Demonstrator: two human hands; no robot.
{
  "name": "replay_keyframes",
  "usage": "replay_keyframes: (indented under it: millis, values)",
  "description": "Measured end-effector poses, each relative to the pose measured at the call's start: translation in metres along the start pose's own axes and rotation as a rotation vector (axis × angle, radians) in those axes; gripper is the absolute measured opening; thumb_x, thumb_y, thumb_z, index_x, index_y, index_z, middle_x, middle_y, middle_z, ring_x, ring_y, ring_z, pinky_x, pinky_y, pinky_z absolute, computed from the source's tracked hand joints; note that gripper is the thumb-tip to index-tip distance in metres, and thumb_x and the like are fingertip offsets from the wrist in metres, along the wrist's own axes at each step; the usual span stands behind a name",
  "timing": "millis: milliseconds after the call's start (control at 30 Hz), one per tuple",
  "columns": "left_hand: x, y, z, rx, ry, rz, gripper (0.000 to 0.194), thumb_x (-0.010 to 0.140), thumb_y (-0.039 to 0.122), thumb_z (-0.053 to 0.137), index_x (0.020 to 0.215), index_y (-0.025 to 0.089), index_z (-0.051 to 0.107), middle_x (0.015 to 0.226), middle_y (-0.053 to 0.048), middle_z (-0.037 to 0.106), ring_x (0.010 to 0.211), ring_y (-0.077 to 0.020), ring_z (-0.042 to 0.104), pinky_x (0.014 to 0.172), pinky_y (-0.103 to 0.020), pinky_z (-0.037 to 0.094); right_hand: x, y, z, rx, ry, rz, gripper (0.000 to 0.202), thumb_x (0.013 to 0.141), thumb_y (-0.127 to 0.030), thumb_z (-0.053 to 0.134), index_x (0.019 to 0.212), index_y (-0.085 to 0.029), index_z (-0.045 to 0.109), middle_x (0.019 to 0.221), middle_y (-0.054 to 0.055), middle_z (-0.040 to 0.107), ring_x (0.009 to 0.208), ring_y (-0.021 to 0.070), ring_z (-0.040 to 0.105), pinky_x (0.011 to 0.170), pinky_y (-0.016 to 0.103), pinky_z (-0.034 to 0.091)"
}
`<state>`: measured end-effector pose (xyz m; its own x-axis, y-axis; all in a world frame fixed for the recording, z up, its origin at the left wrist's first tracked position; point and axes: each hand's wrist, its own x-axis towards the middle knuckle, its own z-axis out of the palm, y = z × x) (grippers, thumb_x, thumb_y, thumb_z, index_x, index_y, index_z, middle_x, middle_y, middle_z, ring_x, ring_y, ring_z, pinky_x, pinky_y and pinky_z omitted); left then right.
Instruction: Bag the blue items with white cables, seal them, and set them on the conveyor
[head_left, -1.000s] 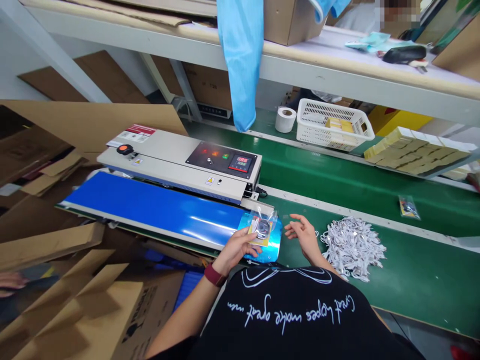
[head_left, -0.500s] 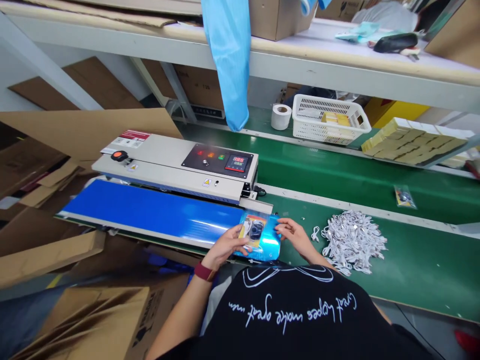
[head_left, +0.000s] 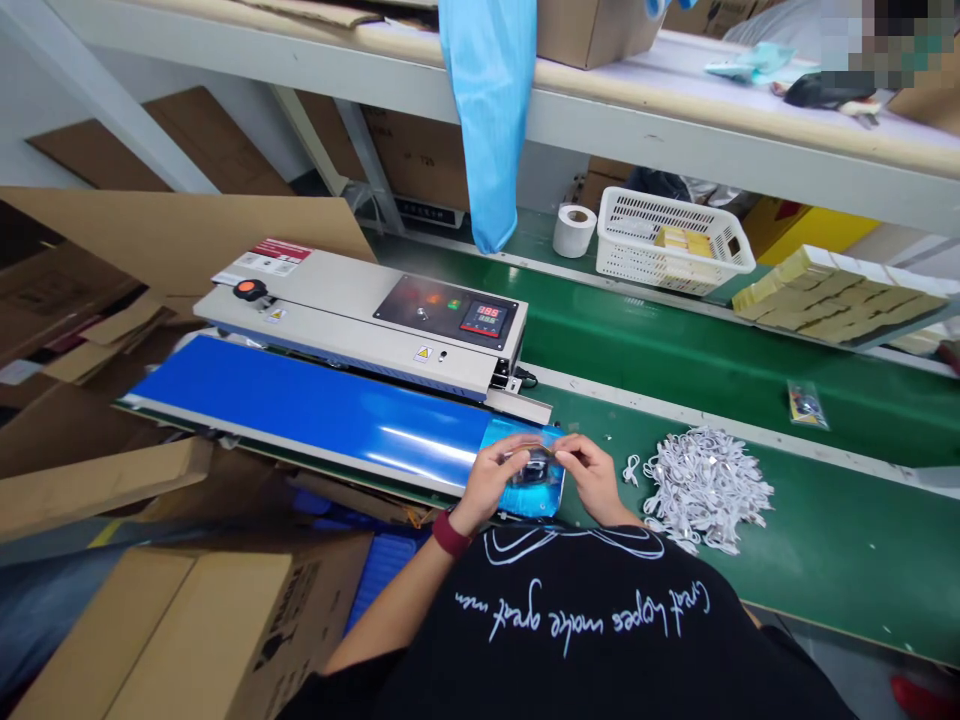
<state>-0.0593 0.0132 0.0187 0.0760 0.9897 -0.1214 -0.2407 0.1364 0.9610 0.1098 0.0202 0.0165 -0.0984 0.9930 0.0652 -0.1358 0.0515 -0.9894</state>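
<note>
Between the left hand point(head_left: 487, 485) and the right hand point(head_left: 595, 480) sits a small clear plastic packet with a dark item inside point(head_left: 535, 468), its far edge reaching from one set of fingertips to the other. Both hands are nearly closed, thumb against fingers, the left pinching the packet's left side and the right its upper right corner. Below the packet is a shiny light-blue sheet point(head_left: 553, 497) at the right end of a flat blue conveyor belt point(head_left: 315, 415). Just beyond the belt stands a long beige metal machine with a dark control panel point(head_left: 352, 300). Right of the right hand, a loose white cable point(head_left: 631, 470) lies near a heaped pile of white cables point(head_left: 709, 490) on the green tabletop point(head_left: 840, 545).
</note>
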Motion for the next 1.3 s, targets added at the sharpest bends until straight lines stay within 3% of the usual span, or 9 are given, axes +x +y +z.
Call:
replay_keyframes:
  millis: [133, 233, 433, 633, 733, 833, 1033, 1167, 1300]
  values:
    - [0.007, -0.004, 0.006, -0.277, 0.066, -0.055, 0.029, 0.070, 0.041, 0.069, 0.065, 0.014, 0.074, 0.085, -0.011, 0.068, 0.087, -0.0230, 0.061, 0.085, -0.035, 0.046, 0.002, -0.001, 0.000, 0.299, 0.082, 0.199, 0.017, 0.070, -0.024, 0.070, 0.059, -0.019, 0.059, 0.066, 0.000, 0.062, 0.066, 0.0150, 0.054, 0.066, 0.028, 0.041]
    - [0.009, -0.007, 0.012, -0.263, 0.117, -0.031, 0.032, 0.074, 0.044, 0.067, 0.063, 0.015, 0.073, 0.078, -0.010, 0.068, 0.081, -0.0204, 0.061, 0.082, -0.033, 0.046, 0.007, 0.000, -0.001, 0.367, 0.092, 0.302, 0.024, 0.072, -0.028, 0.069, 0.056, -0.018, 0.055, 0.060, -0.001, 0.057, 0.059, 0.0126, 0.048, 0.060, 0.026, 0.037]
    - [0.007, -0.008, 0.017, 0.025, 0.192, 0.075, 0.047, 0.089, 0.045, 0.044, 0.066, 0.014, 0.073, 0.076, -0.008, 0.068, 0.077, -0.0187, 0.062, 0.076, -0.029, 0.046, 0.009, 0.001, 0.001, 0.131, 0.157, 0.125, 0.031, 0.076, -0.031, 0.066, 0.053, -0.018, 0.051, 0.058, -0.003, 0.052, 0.061, 0.0116, 0.046, 0.062, 0.025, 0.036]
    - [0.014, -0.003, -0.004, 0.037, 0.490, 0.234, 0.044, 0.087, 0.028, 0.042, 0.048, 0.017, 0.060, 0.069, -0.005, 0.064, 0.075, -0.0161, 0.061, 0.075, -0.028, 0.045, 0.016, -0.007, -0.013, 0.094, 0.444, -0.092, 0.027, 0.077, -0.023, 0.062, 0.054, -0.018, 0.050, 0.059, -0.003, 0.053, 0.060, 0.0118, 0.046, 0.062, 0.026, 0.037]
    - [0.014, 0.003, -0.002, 0.044, 0.332, 0.143, 0.026, 0.083, 0.032, 0.053, 0.077, 0.016, 0.072, 0.088, -0.008, 0.068, 0.085, -0.0188, 0.061, 0.073, -0.028, 0.047, 0.021, -0.015, -0.017, 0.105, 0.386, -0.110, 0.028, 0.079, -0.024, 0.061, 0.054, -0.018, 0.049, 0.060, -0.002, 0.054, 0.060, 0.0122, 0.047, 0.061, 0.026, 0.037]
    - [0.011, 0.005, 0.016, -0.068, 0.209, 0.023, 0.035, 0.077, 0.037, 0.065, 0.104, 0.015, 0.069, 0.104, -0.011, 0.067, 0.093, -0.0212, 0.061, 0.072, -0.028, 0.048, 0.020, -0.018, -0.010, 0.124, 0.287, -0.088, 0.029, 0.080, -0.025, 0.061, 0.055, -0.018, 0.048, 0.062, -0.002, 0.053, 0.061, 0.0123, 0.048, 0.061, 0.027, 0.037]
    - [0.014, 0.000, 0.040, -0.454, 0.344, -0.081, 0.027, 0.070, 0.033, 0.069, 0.056, 0.015, 0.056, 0.062, 0.000, 0.057, 0.062, -0.0114, 0.055, 0.063, -0.024, 0.042, 0.009, -0.006, -0.002, -0.086, 0.290, -0.143, 0.031, 0.082, -0.025, 0.059, 0.054, -0.019, 0.047, 0.060, -0.003, 0.049, 0.059, 0.0121, 0.045, 0.059, 0.027, 0.036]
    - [0.014, 0.002, 0.037, -0.161, 0.491, 0.029, 0.029, 0.073, 0.030, 0.064, 0.051, 0.016, 0.050, 0.053, 0.003, 0.046, 0.053, -0.0086, 0.043, 0.055, -0.022, 0.035, 0.003, -0.005, -0.005, -0.321, 0.181, -0.274, 0.020, 0.079, -0.025, 0.059, 0.060, -0.021, 0.058, 0.067, 0.002, 0.059, 0.068, 0.0170, 0.052, 0.070, 0.034, 0.040]
    - [0.013, 0.004, 0.036, -0.066, 0.515, 0.021, 0.035, 0.075, 0.027, 0.055, 0.047, 0.018, 0.036, 0.048, 0.005, 0.033, 0.048, -0.0085, 0.032, 0.047, -0.022, 0.027, 0.004, -0.006, 0.006, 0.040, 0.221, 0.042, 0.028, 0.071, -0.022, 0.063, 0.048, -0.021, 0.046, 0.056, -0.001, 0.052, 0.057, 0.0143, 0.047, 0.059, 0.030, 0.040]
